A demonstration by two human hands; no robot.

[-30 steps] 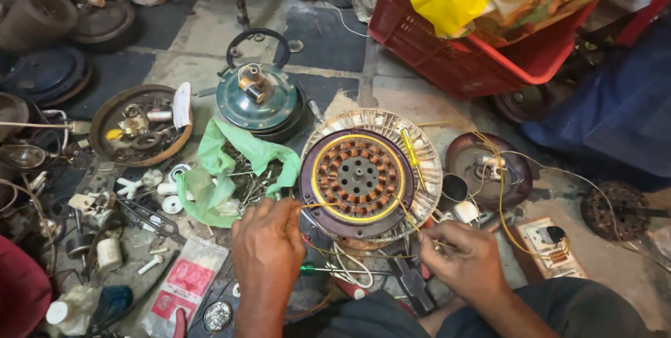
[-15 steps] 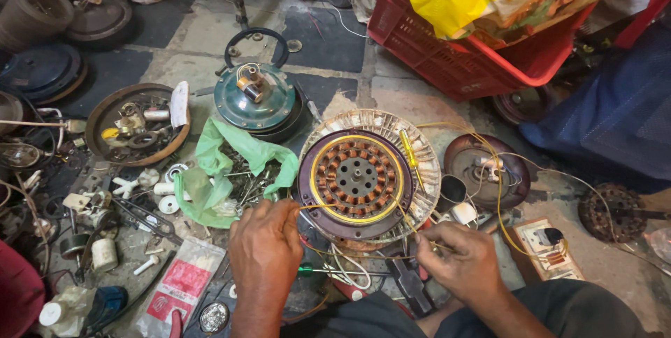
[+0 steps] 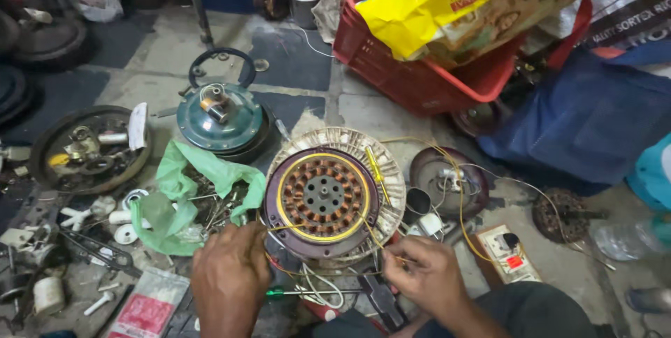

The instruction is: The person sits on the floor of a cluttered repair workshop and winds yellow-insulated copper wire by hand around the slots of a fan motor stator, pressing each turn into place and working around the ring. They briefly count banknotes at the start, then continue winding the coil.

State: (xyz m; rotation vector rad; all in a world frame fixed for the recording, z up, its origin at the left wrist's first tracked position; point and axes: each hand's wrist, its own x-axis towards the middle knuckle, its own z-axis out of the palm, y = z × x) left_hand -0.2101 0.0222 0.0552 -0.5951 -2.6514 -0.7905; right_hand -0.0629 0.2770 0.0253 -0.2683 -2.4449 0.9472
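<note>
A round fan stator (image 3: 323,198) with copper windings and a yellow ring lies on the floor in front of me, on a pale ribbed disc (image 3: 391,170). My left hand (image 3: 231,275) rests at its lower left edge, fingers closed near thin wires. My right hand (image 3: 423,271) sits at its lower right, pinching a thin yellow wire (image 3: 374,240) that runs to the stator. A green-handled screwdriver (image 3: 307,292) lies on the floor between my hands.
A teal motor cover (image 3: 220,118) and a green plastic bag (image 3: 185,191) lie to the left, with a rusty dish of parts (image 3: 87,149). A red crate (image 3: 419,72) with a yellow bag stands behind. A dark rotor bowl (image 3: 447,181) and blue cloth (image 3: 594,114) are right.
The view has shifted slightly. Both hands stay at the stator's near edge, the right hand drawing the yellow wire a little further to the right.
</note>
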